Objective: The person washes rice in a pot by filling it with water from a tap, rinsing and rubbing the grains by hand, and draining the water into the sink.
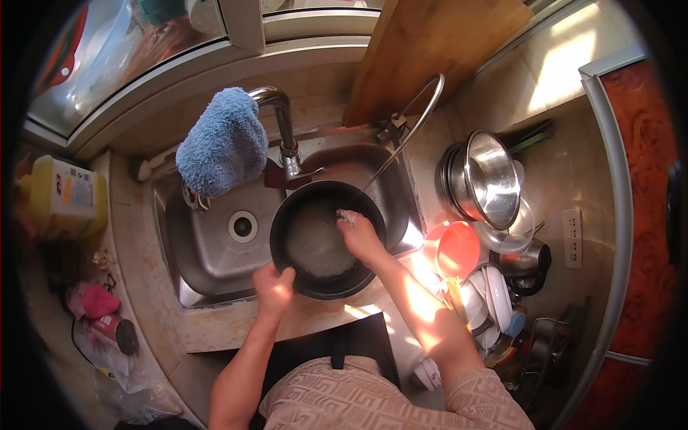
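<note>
A round black pan [328, 293] sits over the front edge and divider of a double-bowl stainless steel sink [209, 269]. Cloudy, greyish liquid [317, 242] covers its bottom. My left hand [273, 285] grips the rim at the lower left, thumb on top. Inside the pan, at its right side, my right hand [361, 236] pinches a small whitish wad [346, 216]; whether it is a cloth or a scrubbing pad cannot be told. The fingers beneath it are partly hidden. A thin curved metal spout [430, 110] reaches down behind the pan's upper right rim.
A blue towel [223, 142] hangs over the chrome faucet [287, 129]. Steel bowls [492, 180], a red plastic container [452, 250] and white dishes [492, 295] crowd the right counter. A wooden board [424, 48] leans behind. On the left stands a yellow jug [70, 196].
</note>
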A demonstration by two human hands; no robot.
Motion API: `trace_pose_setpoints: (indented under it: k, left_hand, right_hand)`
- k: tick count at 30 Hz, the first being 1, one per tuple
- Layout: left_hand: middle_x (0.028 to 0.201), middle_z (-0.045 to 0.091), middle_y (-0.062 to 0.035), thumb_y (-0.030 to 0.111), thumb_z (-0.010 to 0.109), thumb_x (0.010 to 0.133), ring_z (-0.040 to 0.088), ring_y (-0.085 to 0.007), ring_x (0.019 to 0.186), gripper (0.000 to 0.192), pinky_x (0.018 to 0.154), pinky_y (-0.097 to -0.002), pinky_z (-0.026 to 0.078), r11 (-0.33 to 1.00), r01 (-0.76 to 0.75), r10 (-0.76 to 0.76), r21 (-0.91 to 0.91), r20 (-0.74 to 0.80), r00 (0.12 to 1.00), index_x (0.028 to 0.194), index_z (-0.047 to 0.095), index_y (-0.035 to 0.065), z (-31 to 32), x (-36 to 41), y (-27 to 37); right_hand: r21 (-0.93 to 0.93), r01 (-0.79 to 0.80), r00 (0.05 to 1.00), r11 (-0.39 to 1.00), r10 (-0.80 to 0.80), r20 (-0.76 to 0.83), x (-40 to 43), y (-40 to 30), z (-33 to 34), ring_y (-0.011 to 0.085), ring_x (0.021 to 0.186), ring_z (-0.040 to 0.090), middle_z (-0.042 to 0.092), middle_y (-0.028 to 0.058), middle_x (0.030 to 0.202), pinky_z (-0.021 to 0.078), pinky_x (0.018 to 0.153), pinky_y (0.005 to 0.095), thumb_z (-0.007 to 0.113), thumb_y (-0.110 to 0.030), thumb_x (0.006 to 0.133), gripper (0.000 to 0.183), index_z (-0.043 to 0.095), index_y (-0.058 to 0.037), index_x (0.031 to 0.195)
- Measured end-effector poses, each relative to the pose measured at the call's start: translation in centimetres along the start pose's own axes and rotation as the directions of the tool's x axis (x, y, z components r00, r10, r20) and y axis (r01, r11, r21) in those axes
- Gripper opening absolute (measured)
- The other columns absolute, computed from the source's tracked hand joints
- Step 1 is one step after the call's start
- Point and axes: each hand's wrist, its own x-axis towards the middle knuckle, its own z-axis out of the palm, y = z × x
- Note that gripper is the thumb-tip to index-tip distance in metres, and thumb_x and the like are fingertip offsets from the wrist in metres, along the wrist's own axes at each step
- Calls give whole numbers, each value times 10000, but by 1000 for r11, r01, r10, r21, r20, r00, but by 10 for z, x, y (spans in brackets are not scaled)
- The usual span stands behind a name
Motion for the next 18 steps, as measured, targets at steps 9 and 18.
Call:
trace_pose_setpoints:
  k: [9, 18]
  left_hand:
    - [604, 522, 41, 17, 538, 748, 425, -39, 534, 83, 454, -220, 327, 998, -56, 56, -12, 11, 998, 715, 586, -43, 3, -2, 1]
    - [602, 527, 37, 23, 545, 751, 437, -44, 519, 81, 444, -219, 330, 996, -78, 77, -47, -18, 997, 701, 595, -17, 0, -4, 0]
  right_hand:
    - [-615, 37, 808, 788, 339, 483, 27, -21, 18, 347, 1106, 525, 567, 213, 1157, 407, 924, 405, 452, -393, 889, 511, 476, -60, 1275]
    - [-92, -555, 471, 826, 404, 784, 21, -39, 52, 210, 1033, 557, 559, 69, 1195, 400, 917, 370, 390, -465, 914, 477, 584, -96, 1145]
